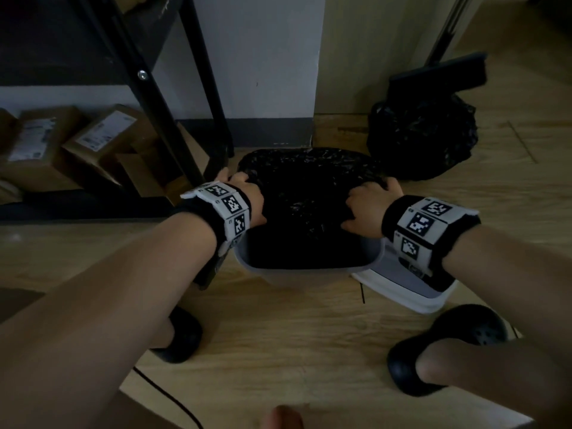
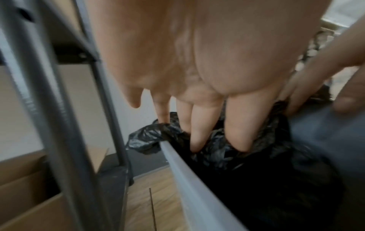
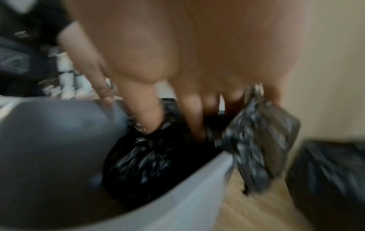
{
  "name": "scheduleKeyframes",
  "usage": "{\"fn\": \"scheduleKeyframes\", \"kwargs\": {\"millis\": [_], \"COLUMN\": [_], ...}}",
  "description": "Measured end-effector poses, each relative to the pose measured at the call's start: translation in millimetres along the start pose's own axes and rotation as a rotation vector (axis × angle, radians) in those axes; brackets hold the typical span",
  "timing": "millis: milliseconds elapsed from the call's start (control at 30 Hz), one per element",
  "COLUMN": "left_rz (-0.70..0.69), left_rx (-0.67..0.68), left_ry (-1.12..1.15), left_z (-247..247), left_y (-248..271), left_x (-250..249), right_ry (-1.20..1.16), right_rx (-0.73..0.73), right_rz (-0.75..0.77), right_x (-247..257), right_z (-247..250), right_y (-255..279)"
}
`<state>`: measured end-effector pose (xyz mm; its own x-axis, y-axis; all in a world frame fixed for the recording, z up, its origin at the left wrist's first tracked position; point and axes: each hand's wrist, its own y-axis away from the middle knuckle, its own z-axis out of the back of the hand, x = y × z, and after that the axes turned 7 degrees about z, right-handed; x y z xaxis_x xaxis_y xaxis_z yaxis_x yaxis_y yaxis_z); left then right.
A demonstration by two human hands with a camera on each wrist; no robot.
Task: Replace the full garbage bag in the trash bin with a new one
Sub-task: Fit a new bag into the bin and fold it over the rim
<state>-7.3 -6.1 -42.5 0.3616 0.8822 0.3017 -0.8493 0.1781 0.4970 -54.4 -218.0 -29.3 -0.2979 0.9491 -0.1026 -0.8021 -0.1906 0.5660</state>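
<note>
A grey trash bin (image 1: 306,270) stands on the wood floor, lined with a new black garbage bag (image 1: 309,187) that is spread over its far rim. My left hand (image 1: 247,193) grips the bag's edge at the bin's left rim (image 2: 189,179), its fingers (image 2: 197,132) sunk in the plastic (image 2: 217,153). At the right rim my right hand (image 1: 371,202) holds the bag's edge, and a flap (image 3: 256,140) hangs outside the bin wall (image 3: 177,195). The full, tied black bag (image 1: 424,140) sits on the floor behind the bin to the right.
The bin's lid (image 1: 402,286) lies on the floor under my right wrist. A black shelf frame (image 1: 198,88) and cardboard boxes (image 1: 62,144) stand to the left. A dark dustpan (image 1: 439,72) leans behind the full bag. My dark shoes (image 1: 182,335) are near the bin.
</note>
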Motion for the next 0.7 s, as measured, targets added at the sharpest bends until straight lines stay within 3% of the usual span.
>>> {"fn": "scheduleKeyframes", "kwargs": {"millis": [167,267,367,500,633,700], "left_rz": [0.012,0.082,0.158,0.225,0.188,0.166], "left_rx": [-0.25,-0.284,-0.281,-0.342,-0.336,-0.392], "left_ry": [0.189,0.205,0.186,0.31,0.341,0.292], "left_z": [15.3,16.1,10.3,0.5,-2.8,-2.6], "left_y": [10.1,22.2,30.2,38.8,48.9,55.0], "left_x": [13.5,16.2,19.4,23.0,21.1,18.4], "right_ry": [-0.393,-0.51,-0.496,-0.529,-0.453,-0.411], "right_rx": [-0.324,-0.418,-0.459,-0.409,-0.382,-0.453], "right_rz": [-0.073,-0.133,-0.166,-0.226,-0.243,-0.258], "right_x": [-12.0,-14.7,-17.9,-24.0,-23.4,-17.6], "right_z": [7.5,5.2,2.4,-0.2,-7.2,-9.3], "right_y": [13.9,25.7,33.1,39.1,46.3,52.6]}}
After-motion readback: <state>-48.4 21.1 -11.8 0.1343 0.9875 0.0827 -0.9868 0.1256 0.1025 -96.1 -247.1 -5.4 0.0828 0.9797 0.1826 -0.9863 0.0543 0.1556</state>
